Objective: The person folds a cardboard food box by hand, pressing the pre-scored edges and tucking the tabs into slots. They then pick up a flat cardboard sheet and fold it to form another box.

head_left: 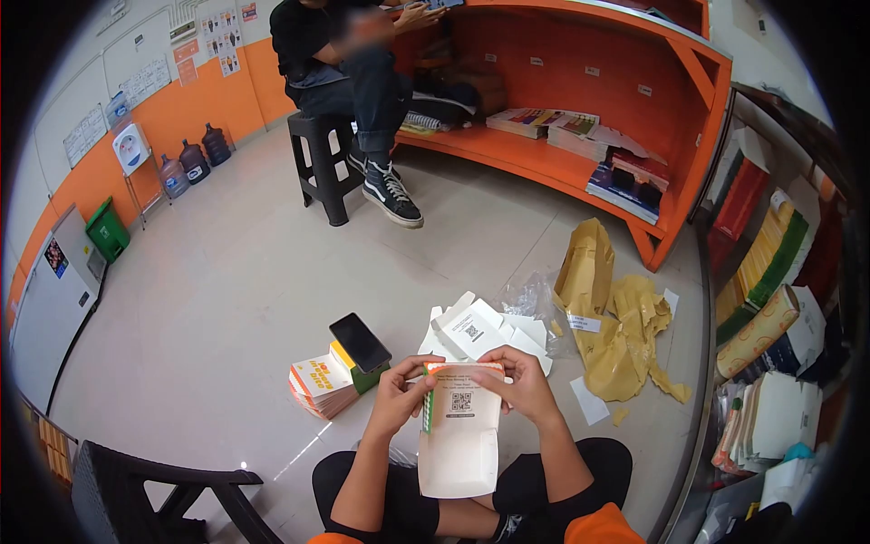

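The person sat on the floor point(227, 299) and held a flat, unfolded paper box point(459, 440) upright over their lap, its printed QR panel facing them. The left hand point(396, 394) was closed on the box's upper left corner, by the green and orange striped edge, while the right hand point(523, 385) pinched the top edge from the other side, thumbs forward, probably so the top flap could be bent along its crease. Just beyond the hands lay a loose pile of white box blanks point(485, 331), within easy reach. To the left stood a stack of printed flat boxes point(319, 383) with a black phone point(360, 342) resting on top, likely parked there to keep both hands free. Torn brown wrapping paper point(616, 326) lay crumpled to the right, near the orange shelf point(562, 159). Another person point(349, 63) sat on a black stool point(322, 159) well apart.
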A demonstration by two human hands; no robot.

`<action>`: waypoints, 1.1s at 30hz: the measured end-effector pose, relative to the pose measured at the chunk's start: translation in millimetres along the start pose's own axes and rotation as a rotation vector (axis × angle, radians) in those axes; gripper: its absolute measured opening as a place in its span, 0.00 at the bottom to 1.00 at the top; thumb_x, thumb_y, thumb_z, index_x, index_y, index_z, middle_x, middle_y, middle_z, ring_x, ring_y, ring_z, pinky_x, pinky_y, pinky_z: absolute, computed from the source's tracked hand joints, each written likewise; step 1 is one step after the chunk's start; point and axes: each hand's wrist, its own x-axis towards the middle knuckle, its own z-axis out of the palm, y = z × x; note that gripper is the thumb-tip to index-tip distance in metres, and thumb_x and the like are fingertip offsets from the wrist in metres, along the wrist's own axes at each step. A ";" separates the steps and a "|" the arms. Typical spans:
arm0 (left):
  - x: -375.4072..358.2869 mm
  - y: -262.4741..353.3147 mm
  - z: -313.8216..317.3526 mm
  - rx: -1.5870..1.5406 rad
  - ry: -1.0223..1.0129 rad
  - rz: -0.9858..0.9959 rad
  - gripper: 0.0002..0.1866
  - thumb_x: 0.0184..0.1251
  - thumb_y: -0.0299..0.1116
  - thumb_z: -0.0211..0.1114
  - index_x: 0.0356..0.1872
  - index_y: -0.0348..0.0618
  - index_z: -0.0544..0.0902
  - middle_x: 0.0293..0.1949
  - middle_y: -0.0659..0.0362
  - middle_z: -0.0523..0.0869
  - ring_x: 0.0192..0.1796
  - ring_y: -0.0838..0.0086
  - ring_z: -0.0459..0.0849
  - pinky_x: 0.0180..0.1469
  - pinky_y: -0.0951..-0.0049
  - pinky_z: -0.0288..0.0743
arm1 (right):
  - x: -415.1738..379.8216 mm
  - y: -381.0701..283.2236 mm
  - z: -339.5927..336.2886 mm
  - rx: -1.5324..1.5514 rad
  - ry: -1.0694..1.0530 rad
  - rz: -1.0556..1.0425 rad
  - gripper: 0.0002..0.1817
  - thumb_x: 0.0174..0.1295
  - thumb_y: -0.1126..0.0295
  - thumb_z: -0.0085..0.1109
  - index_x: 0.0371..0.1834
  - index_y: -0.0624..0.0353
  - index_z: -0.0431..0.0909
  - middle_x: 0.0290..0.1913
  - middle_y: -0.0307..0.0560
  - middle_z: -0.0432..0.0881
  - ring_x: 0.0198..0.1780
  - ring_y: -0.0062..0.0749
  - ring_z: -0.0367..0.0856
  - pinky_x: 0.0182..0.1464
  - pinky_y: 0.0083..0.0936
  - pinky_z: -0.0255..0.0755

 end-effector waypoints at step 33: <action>6.1 -45.2 27.1 0.131 0.356 0.380 0.12 0.60 0.23 0.67 0.28 0.39 0.69 0.42 0.60 0.72 0.43 0.81 0.70 0.45 0.81 0.66 | 11.5 37.3 45.0 0.339 0.202 -0.314 0.19 0.56 0.85 0.61 0.41 0.57 0.59 0.41 0.41 0.64 0.38 0.18 0.64 0.47 0.17 0.63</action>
